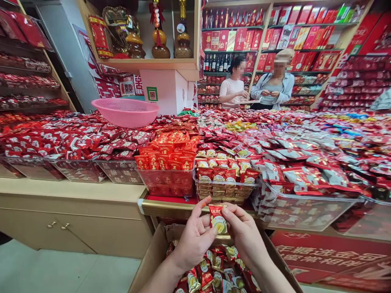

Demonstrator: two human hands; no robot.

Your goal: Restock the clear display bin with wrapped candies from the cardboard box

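Note:
Between my two hands is a red and gold durian candy packet [219, 221], its printed front facing me. My left hand [197, 236] pinches its lower left edge with the thumb, the index finger raised. At its upper right corner, my right hand [244, 228] grips it with thumb and fingers. Below them stands a cardboard box [152, 252] holding many loose candy packets [204, 270] of the same kind. Just beyond the hands, a clear bin [226, 191] holds durian packets stacked in rows, the front ones upright.
To its left is a bin of bright red packets [166, 181]; to its right, a clear bin [311, 207] of white and red packets. A pink basket [126, 112] rests on the heaped candy. Two people [271, 87] stand behind the display, near shelves of bottles and boxes.

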